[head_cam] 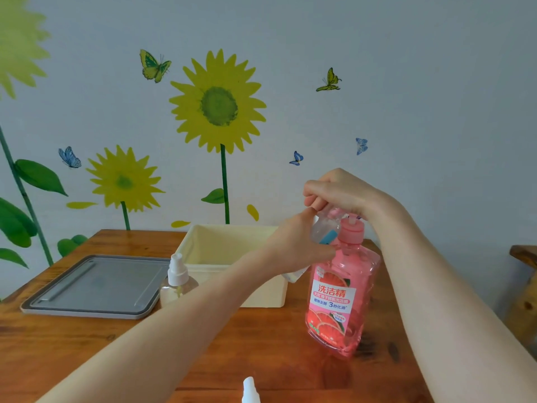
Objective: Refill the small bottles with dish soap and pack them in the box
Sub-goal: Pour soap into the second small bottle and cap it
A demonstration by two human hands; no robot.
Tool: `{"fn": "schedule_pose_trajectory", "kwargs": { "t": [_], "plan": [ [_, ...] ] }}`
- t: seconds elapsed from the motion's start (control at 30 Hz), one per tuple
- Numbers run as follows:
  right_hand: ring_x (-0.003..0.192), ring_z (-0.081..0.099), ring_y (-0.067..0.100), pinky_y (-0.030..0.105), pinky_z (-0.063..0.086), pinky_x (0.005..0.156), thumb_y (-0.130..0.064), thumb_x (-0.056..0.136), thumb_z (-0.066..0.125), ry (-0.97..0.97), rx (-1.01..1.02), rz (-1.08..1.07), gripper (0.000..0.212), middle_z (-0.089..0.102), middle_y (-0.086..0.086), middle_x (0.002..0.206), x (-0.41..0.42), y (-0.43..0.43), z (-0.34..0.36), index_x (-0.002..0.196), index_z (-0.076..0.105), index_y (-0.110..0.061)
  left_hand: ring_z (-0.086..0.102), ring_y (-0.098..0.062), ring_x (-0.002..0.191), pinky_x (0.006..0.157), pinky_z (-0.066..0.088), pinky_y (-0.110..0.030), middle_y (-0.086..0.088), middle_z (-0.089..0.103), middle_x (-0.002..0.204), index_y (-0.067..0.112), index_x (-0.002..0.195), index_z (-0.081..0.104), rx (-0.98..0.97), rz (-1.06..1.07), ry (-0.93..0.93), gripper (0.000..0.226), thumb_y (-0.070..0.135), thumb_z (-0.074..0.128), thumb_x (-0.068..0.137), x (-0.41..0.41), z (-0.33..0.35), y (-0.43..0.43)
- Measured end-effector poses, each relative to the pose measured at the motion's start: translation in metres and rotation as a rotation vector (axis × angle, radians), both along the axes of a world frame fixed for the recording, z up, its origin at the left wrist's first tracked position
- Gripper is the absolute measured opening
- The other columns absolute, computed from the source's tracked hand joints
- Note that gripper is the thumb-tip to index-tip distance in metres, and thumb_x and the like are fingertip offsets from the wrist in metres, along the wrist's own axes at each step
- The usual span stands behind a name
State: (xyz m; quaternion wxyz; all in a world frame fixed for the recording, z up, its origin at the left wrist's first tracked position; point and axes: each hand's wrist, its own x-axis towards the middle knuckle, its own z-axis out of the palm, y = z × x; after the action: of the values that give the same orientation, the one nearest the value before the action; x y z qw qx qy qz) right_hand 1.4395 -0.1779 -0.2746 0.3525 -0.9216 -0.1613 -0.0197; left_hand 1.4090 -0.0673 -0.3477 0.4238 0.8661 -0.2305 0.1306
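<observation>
Head view: the left hand (293, 245) grips the small bottle (325, 231), tilted, with its mouth up at the spout of the pink soap bottle (340, 301). The right hand (340, 193) curls over the pump directly above. The box (220, 245) waits just left.

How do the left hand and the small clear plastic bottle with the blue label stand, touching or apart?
Touching. The head view shows the left hand gripping the small clear bottle, thumb and fingers curled round it.
</observation>
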Motion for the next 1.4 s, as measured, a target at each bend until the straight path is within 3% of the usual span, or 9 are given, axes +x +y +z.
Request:
{"fn": "schedule_pose_trajectory", "kwargs": {
  "t": [0.17, 0.4, 0.63, 0.83, 0.93, 1.13, 1.23, 1.4],
  "plan": [
    [0.074, 0.067, 0.019, 0.025, 0.045, 0.059, -0.03, 0.077, 0.054, 0.006, 0.046, -0.014, 0.028, 0.072, 0.005, 0.08, 0.001, -0.001, -0.013, 0.083, 0.068, -0.007, 0.056, -0.005, 0.058, 0.044, 0.043, -0.008, 0.011, 0.053, 0.073, 0.03, 0.102, 0.036, -0.025, 0.002, 0.033, 0.044, 0.019, 0.068, 0.073, 0.001, -0.016, -0.005],
    [0.069, 0.061, 0.016, 0.028, 0.047, 0.067, -0.03, 0.08, 0.052, 0.025, -0.023, -0.001, 0.028, 0.069, 0.002, 0.081, -0.002, 0.002, 0.001, 0.083, 0.069, -0.008, 0.053, -0.005, 0.053, 0.037, 0.036, -0.004, 0.013, 0.051, 0.07, 0.03, 0.099, 0.037, 0.006, 0.017, 0.001, 0.041, 0.022, 0.068, 0.073, -0.002, 0.0, 0.001],
    [0.066, 0.064, 0.013, 0.02, 0.042, 0.053, -0.029, 0.079, 0.051, -0.007, 0.081, -0.006, 0.026, 0.072, 0.004, 0.079, 0.001, -0.003, -0.014, 0.079, 0.067, -0.009, 0.057, -0.007, 0.061, 0.047, 0.046, -0.013, 0.007, 0.057, 0.076, 0.031, 0.104, 0.037, -0.033, 0.006, 0.025, 0.046, 0.019, 0.067, 0.071, 0.001, -0.017, -0.005],
    [0.062, 0.059, 0.015, 0.024, 0.043, 0.062, -0.028, 0.08, 0.05, 0.032, -0.002, -0.002, 0.029, 0.071, 0.005, 0.083, -0.001, 0.0, 0.001, 0.086, 0.068, -0.005, 0.051, -0.004, 0.053, 0.038, 0.036, -0.004, 0.014, 0.049, 0.069, 0.028, 0.097, 0.037, 0.028, 0.022, -0.007, 0.04, 0.021, 0.068, 0.074, -0.002, 0.002, -0.001],
    [0.069, 0.064, 0.016, 0.026, 0.045, 0.065, -0.03, 0.079, 0.05, 0.014, 0.022, -0.007, 0.029, 0.072, 0.003, 0.082, 0.001, -0.002, 0.001, 0.083, 0.069, -0.008, 0.053, -0.004, 0.054, 0.037, 0.035, -0.004, 0.015, 0.049, 0.07, 0.028, 0.101, 0.039, 0.015, 0.019, -0.004, 0.041, 0.023, 0.069, 0.073, 0.001, 0.001, -0.001],
    [0.08, 0.067, 0.017, 0.029, 0.048, 0.071, -0.03, 0.077, 0.049, 0.003, 0.077, -0.021, 0.028, 0.073, 0.003, 0.082, 0.002, -0.003, -0.015, 0.079, 0.068, -0.01, 0.057, -0.007, 0.061, 0.052, 0.05, -0.017, 0.012, 0.053, 0.074, 0.023, 0.117, 0.043, 0.016, 0.05, 0.034, 0.051, 0.021, 0.068, 0.072, 0.001, -0.014, -0.005],
    [0.076, 0.064, 0.015, 0.025, 0.045, 0.062, -0.029, 0.08, 0.049, 0.035, 0.016, -0.009, 0.027, 0.07, 0.003, 0.083, -0.001, -0.001, -0.007, 0.083, 0.068, -0.009, 0.053, -0.006, 0.056, 0.042, 0.042, -0.007, 0.012, 0.05, 0.07, 0.023, 0.107, 0.043, 0.049, 0.046, 0.011, 0.043, 0.022, 0.068, 0.073, -0.001, -0.005, -0.002],
    [0.071, 0.06, 0.016, 0.028, 0.047, 0.066, -0.03, 0.081, 0.049, 0.027, -0.022, 0.0, 0.026, 0.067, 0.002, 0.084, -0.001, 0.001, 0.001, 0.087, 0.065, -0.009, 0.053, -0.004, 0.055, 0.038, 0.037, -0.005, 0.013, 0.05, 0.071, 0.026, 0.106, 0.041, 0.015, 0.05, 0.019, 0.043, 0.023, 0.069, 0.073, 0.0, -0.001, -0.001]
  ]
}}
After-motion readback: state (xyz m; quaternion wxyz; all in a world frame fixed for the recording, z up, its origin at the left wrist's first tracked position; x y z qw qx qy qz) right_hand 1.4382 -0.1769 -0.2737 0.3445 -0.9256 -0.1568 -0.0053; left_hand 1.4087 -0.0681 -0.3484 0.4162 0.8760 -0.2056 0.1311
